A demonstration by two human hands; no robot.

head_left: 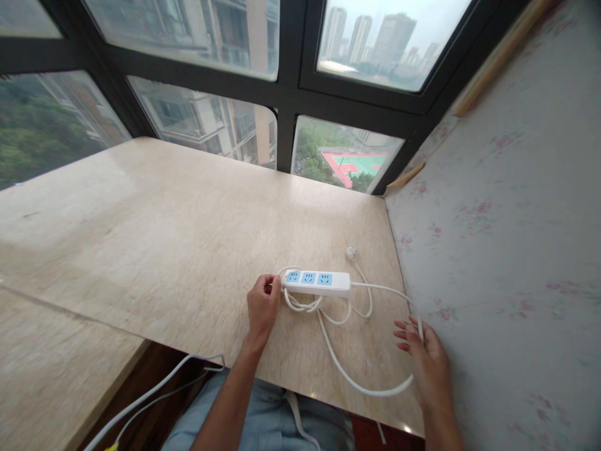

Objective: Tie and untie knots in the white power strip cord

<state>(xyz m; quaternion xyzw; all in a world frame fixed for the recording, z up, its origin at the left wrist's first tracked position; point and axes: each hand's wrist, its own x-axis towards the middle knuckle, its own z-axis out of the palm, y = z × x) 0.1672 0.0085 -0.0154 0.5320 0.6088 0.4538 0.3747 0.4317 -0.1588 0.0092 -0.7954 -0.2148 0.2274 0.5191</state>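
A white power strip (340, 284) with three blue socket panels rests on the stone-topped sill, above loose coils of its own white cord (350, 378). My left hand (263, 302) has its fingers curled and closed at the strip's left end, thumb and forefinger against it. Over by the wall, my right hand (427, 351) holds a loop of the cord between thumb and forefinger, its other fingers loosely spread. From the strip's right end the cord runs to this hand, then curves back under the coils. The plug (351, 253) lies beyond the strip.
Dark-framed windows (286, 94) border the sill (188, 232) at the back. A flowered wall (493, 263) closes off the right side. Other white cables (154, 388) hang at the front edge, near my lap (272, 413).
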